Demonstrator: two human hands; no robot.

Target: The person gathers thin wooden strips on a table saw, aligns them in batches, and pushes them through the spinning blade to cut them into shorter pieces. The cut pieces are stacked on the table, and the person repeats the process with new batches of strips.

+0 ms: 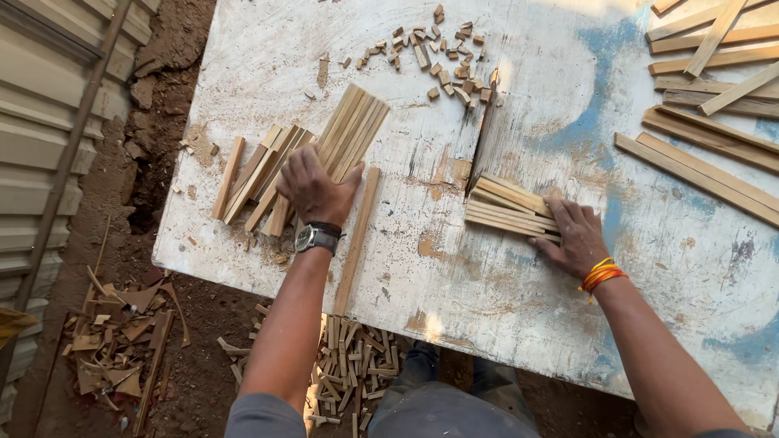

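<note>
My left hand (315, 188), with a dark wristwatch, rests palm-down on a fanned bundle of thin wooden sticks (350, 130) on a worn white table (454, 276). More short sticks (251, 174) lie just left of that hand, and one long stick (357, 243) runs down to the table's near edge. Fingers of my right hand (578, 237), with orange threads at the wrist, press flat on a small stack of short wooden sticks (507, 207) in the middle of the table.
Small wooden offcut blocks (442, 53) are scattered at the far middle. Long wooden strips (714, 105) lie at the far right. Wood scraps litter the dirt ground by the table's near edge (353, 369) and at the left (122, 332). A corrugated metal wall (49, 122) stands on the left.
</note>
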